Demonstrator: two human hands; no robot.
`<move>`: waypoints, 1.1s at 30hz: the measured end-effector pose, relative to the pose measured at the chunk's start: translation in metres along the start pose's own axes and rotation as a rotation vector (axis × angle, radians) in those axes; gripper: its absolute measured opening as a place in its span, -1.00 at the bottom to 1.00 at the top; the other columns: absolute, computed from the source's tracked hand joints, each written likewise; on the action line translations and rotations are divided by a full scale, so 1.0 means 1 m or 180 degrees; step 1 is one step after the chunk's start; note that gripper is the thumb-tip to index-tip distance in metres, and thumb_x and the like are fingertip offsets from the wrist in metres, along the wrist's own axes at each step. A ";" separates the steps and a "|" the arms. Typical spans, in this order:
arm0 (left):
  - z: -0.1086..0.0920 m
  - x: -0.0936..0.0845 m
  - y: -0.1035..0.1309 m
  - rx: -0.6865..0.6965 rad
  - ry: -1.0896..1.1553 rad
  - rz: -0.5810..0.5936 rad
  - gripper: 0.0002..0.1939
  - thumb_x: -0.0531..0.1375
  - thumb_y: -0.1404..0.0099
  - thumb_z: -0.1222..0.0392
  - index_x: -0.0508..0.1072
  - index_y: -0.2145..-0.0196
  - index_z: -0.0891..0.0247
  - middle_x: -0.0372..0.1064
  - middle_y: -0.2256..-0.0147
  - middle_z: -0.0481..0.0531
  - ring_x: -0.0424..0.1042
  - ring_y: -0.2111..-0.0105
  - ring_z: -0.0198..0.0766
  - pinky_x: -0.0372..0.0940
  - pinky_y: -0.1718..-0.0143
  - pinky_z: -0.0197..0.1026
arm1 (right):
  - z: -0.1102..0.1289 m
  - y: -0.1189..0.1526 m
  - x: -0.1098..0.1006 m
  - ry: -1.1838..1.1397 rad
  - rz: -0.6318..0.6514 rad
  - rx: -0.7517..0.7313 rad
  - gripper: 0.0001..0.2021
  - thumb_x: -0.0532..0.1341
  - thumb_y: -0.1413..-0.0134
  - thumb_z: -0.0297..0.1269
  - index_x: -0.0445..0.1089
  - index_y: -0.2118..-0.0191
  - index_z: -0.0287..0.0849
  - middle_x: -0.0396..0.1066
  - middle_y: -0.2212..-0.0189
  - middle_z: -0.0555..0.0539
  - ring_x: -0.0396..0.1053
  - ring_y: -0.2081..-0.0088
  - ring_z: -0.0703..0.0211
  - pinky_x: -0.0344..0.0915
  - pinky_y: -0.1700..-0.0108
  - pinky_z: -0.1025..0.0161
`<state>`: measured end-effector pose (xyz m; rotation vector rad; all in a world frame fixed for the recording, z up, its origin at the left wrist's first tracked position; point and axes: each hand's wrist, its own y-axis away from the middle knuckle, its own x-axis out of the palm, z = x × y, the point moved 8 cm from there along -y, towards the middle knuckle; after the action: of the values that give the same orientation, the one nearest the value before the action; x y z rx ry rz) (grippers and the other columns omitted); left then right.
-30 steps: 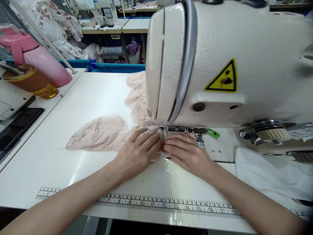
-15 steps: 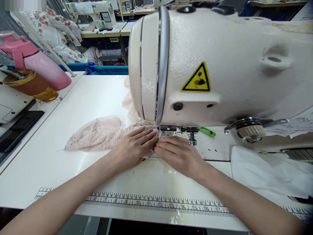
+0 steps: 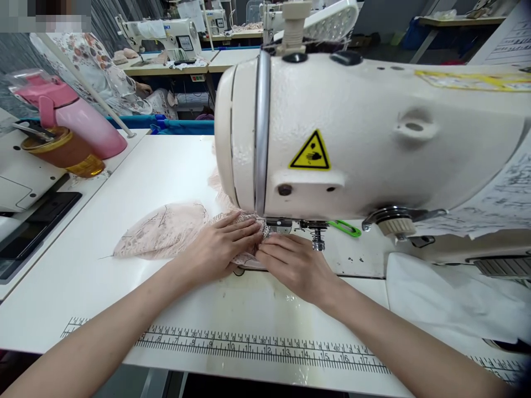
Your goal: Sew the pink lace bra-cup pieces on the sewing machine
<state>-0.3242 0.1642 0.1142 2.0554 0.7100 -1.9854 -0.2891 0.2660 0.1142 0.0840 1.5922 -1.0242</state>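
Note:
Pale pink lace fabric [image 3: 161, 232] lies on the white table [image 3: 174, 309] and runs under the head of a sewing machine [image 3: 352, 121]. My left hand [image 3: 222, 243] rests palm down on the lace, its fingers pressed together near the presser foot. Close beside it, my right hand [image 3: 292, 262] pinches the lace edge with fingers bunched. The needle area is mostly hidden behind the machine head and my fingers. Dark thread lines mark the rounded lace piece at the left.
A pink bottle [image 3: 89, 124], an amber cup [image 3: 68, 152] and a black phone [image 3: 37, 232] are at the left. White cloth [image 3: 448, 293] and a green clip [image 3: 346, 228] are at the right. Behind, a person in floral clothing [image 3: 99, 72] sits near another sewing machine [image 3: 178, 38].
The camera view has shifted, showing more of the machine's top and the background. My left hand has shifted slightly left with the lace edge; both hands keep nearly the same pose.

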 end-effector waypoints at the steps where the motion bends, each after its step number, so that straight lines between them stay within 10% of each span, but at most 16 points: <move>1: 0.000 0.000 0.000 -0.0002 -0.0004 0.0010 -0.36 0.06 -0.11 0.46 0.30 -0.18 0.33 0.27 -0.19 0.13 0.25 -0.22 -0.13 0.02 -0.33 0.08 | 0.000 -0.001 -0.001 0.0037 -0.0018 -0.0025 -0.73 0.12 -0.17 -0.59 0.49 0.23 -0.11 0.54 0.25 0.00 0.45 0.16 0.21 0.43 0.17 0.27; 23: -0.010 0.004 -0.002 -0.0262 -0.0584 -0.0243 -0.52 0.00 -0.37 0.20 0.30 -0.18 0.43 0.32 -0.15 0.21 0.33 -0.16 -0.05 0.12 -0.27 0.10 | -0.011 0.001 0.000 0.0056 0.0055 0.0083 -0.74 0.10 -0.17 -0.62 0.43 0.18 -0.17 0.53 0.16 -0.03 0.44 0.08 0.19 0.35 0.04 0.21; 33: -0.016 0.000 -0.004 -0.0289 -0.0756 -0.0434 -0.57 -0.01 -0.43 0.13 0.34 -0.15 0.39 0.36 -0.12 0.19 0.36 -0.13 -0.05 0.14 -0.26 0.09 | -0.015 0.000 -0.014 0.0596 -0.0128 0.0215 -0.84 0.13 -0.22 -0.46 0.45 0.23 -0.13 0.54 0.21 0.06 0.46 0.21 0.26 0.14 0.44 0.21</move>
<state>-0.3120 0.1753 0.1160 1.7244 0.8909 -2.1788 -0.2959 0.2817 0.1249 0.1998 1.7342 -1.1282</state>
